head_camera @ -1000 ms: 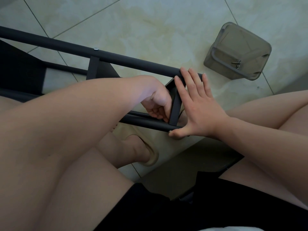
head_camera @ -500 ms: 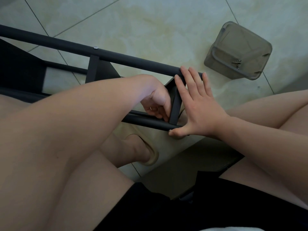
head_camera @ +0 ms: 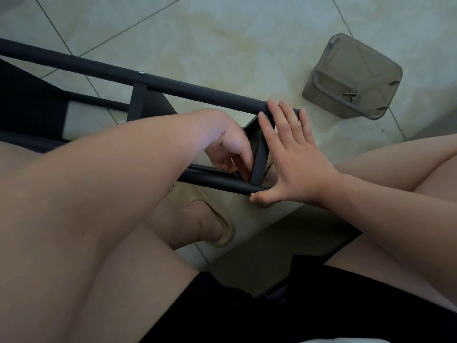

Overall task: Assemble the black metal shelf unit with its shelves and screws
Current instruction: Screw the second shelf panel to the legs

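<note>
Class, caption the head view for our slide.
Right hand braces black frame, left hand works at crosspiece; screws in grey container.

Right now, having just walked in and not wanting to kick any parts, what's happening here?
A seated person is assembling a black shelf frame. The right hand presses flat against its end; the left hand, fingers curled, works at the lower joint, its hold hidden. Screws lie in a grey tub nearby.

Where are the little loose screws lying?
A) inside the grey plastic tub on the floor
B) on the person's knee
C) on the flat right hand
A: the small silver screws lie inside the grey plastic tub, which sits on the tiled floor beyond the black metal frame.
</note>
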`<state>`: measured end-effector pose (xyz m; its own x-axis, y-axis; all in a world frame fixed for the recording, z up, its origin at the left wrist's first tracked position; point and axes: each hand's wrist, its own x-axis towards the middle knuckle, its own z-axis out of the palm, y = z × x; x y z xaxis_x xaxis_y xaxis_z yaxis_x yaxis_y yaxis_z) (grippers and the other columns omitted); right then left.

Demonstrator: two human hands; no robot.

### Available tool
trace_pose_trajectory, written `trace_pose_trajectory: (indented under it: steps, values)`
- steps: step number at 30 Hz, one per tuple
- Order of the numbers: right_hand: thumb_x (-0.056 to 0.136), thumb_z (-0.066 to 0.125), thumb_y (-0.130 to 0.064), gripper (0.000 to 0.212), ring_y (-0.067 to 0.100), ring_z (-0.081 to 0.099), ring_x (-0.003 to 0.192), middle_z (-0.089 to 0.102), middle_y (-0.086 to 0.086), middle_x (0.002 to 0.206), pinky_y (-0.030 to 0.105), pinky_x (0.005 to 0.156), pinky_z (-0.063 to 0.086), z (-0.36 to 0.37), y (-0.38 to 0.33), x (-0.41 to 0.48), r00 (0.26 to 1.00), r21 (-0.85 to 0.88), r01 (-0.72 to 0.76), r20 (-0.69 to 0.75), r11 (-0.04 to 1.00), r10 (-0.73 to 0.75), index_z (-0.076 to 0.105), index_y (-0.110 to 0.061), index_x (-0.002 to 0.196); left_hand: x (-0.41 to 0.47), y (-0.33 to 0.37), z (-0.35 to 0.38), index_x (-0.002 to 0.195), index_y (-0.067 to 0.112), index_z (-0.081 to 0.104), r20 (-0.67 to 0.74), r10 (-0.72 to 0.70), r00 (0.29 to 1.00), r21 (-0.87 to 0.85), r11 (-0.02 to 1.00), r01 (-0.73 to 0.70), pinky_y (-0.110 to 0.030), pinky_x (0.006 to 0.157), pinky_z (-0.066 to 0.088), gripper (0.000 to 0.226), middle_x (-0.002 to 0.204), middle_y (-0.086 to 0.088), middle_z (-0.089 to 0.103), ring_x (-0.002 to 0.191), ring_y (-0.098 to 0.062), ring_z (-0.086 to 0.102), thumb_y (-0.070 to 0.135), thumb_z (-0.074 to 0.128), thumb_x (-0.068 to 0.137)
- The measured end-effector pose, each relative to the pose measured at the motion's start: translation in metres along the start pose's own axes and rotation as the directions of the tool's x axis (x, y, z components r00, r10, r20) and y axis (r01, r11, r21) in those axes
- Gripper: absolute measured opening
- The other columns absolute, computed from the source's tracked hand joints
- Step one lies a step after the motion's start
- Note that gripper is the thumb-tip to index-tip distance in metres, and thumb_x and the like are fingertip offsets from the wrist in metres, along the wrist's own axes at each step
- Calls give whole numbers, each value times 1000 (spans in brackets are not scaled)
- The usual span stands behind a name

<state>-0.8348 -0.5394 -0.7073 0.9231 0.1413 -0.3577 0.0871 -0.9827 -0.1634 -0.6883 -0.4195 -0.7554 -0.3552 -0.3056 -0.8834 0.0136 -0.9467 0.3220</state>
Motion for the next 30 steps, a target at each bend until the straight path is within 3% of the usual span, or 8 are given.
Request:
trace_pose_trajectory:
  steps: [4, 11, 18, 30]
  values:
    - [59, 44, -97, 145, 39, -9, 155, -6, 22, 168, 56, 125, -7, 0, 0, 0, 1000, -2, -3, 0, 1000, 3, 2, -3, 161, 3, 0, 4, 95, 16, 68, 14, -9, 1000, 29, 1000, 9, -17, 57, 35, 4, 74, 7, 66, 59, -5, 44, 14, 65, 93]
    - [59, 46, -97, 145, 39, -8, 156, -6, 23, 167, 55, 125, -7, 1, 0, 1, 1000, -4, -1, -5, 1000, 1, 3, -2, 161, 1, 2, 2, 87, 13, 68, 31, 26, 999, 8, 1000, -26, -19, 59, 33, 13, 69, 2, 59, 59, -7, 46, 2, 62, 91]
    - [59, 46, -97, 146, 40, -8, 155, -6, 24, 167, 58, 124, -4, 1, 0, 0, 1000, -10, 0, -8, 1000, 0, 3, -1, 161, 3, -3, 5, 94, 17, 68, 30, -9, 1000, 35, 999, 8, -18, 58, 32, 6, 76, 8, 65, 57, -5, 40, 14, 63, 94]
    - [58, 49, -94, 145, 41, -5, 155, -3, 25, 167, 57, 125, -5, 0, -2, 1, 1000, -18, -7, -10, 1000, 7, 6, 1, 160, -1, -2, 2, 88, 16, 68, 71, 6, 997, -20, 1000, -5, -19, 60, 32, 11, 71, 6, 61, 59, -5, 42, 8, 61, 93]
